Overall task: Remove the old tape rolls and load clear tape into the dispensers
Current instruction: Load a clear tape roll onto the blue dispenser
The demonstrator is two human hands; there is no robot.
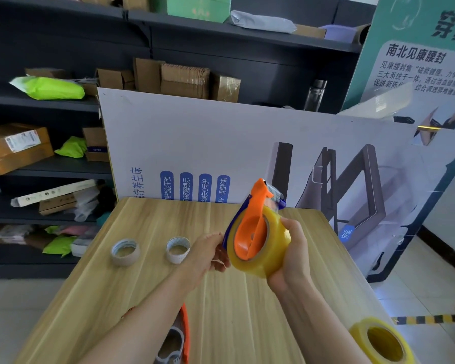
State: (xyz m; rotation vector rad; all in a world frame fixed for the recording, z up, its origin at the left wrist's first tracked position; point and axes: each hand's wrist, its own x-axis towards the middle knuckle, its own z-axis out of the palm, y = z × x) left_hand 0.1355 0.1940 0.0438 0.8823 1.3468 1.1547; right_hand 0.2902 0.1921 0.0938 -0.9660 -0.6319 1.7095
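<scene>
Above the wooden table I hold an orange and blue tape dispenser with a full yellowish clear tape roll seated on it. My right hand grips the roll from below and the right. My left hand holds the dispenser's blue left edge with curled fingers. Two nearly empty old rolls, one at the left and one beside it, lie flat on the table. A second orange dispenser lies near the front edge under my left forearm. Another full clear roll sits at the front right corner.
A large printed board leans upright behind the table. Dark shelves with cardboard boxes and green bags stand at the left and back. A teal poster stands at the right, with tiled floor below it.
</scene>
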